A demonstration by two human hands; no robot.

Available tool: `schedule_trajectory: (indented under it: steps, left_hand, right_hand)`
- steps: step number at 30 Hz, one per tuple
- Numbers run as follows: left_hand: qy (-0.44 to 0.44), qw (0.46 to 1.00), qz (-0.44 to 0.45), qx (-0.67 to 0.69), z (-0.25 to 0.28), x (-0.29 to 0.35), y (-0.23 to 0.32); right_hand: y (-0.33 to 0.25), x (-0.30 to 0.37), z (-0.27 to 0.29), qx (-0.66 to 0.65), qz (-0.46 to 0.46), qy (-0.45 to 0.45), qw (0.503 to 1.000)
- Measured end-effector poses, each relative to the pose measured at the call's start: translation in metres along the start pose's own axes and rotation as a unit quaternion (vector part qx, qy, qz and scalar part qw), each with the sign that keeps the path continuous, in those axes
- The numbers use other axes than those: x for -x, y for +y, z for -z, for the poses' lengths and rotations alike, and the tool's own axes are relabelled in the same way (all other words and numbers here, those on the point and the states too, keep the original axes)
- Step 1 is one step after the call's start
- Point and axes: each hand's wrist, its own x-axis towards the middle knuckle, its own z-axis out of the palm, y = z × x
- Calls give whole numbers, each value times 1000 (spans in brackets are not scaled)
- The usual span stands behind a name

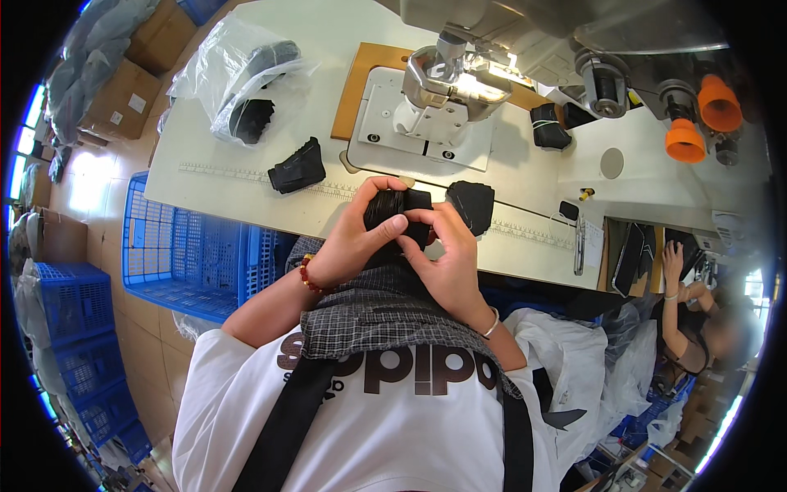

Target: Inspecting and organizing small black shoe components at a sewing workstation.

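Note:
At the table's front edge, above my lap, both of my hands are closed on a small bundle of black cloth pieces (419, 202). My left hand (355, 236) grips its left part, with the thumb across the front. My right hand (453, 257) pinches the right part between thumb and fingers. The fingers hide much of the bundle. Just right of it lies a stack of black cut pieces (471, 207). Another black stack (297, 166) lies to the left on the table. Beyond my hands stands a sewing machine (449, 94) with its lamp lit.
A clear plastic bag (215, 75) with black pieces lies at the far left. A tied black bundle (549, 128) sits right of the machine. Metal tweezers (580, 250) lie near the right edge. A blue crate (184, 283) stands below the table's left side. Another person (693, 316) works at right.

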Motion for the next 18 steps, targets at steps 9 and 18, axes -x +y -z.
schedule_trajectory:
  steps: [9, 18]
  left_hand:
    - [-13, 1000, -4, -14, 2, 0, 2]
    - [-3, 1000, 10, -17, 3, 1, 4]
  right_hand:
    - [-2, -1, 0, -3, 6, 6, 1000]
    - [9, -2, 6, -84, -3, -23, 996]
